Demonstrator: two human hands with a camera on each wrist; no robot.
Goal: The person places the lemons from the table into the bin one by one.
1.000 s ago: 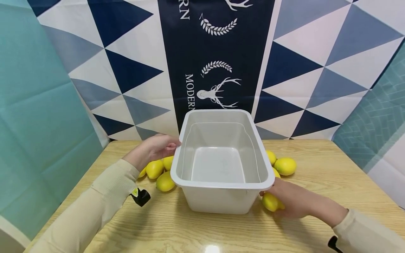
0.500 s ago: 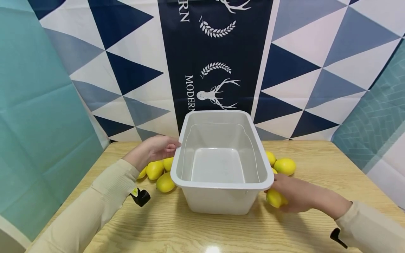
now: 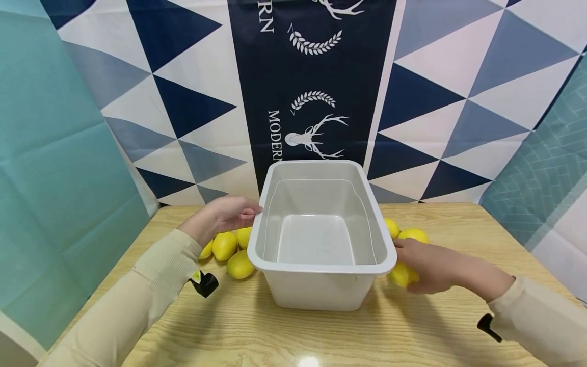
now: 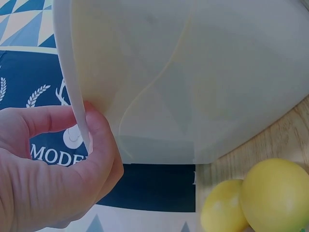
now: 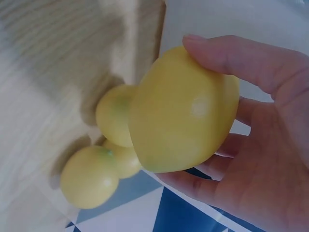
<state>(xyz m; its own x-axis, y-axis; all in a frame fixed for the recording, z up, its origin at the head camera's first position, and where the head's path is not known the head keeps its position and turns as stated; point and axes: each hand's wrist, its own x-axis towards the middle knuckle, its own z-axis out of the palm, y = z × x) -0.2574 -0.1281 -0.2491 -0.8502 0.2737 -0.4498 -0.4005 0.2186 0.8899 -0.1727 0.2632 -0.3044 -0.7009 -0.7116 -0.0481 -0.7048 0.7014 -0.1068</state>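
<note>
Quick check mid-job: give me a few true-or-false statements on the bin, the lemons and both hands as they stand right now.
1. The white bin has lemons inside. False: its floor is bare.
2. The right hand holds a lemon beside the bin. True.
3. The left hand pinches the bin's rim. True: the left wrist view shows thumb and finger on either side of the rim.
4. All the loose lemons lie on one side of the bin. False: some lie left of the bin, others to its right.
5. The bin lies tipped on its side. False: it stands upright on the wooden table.
</note>
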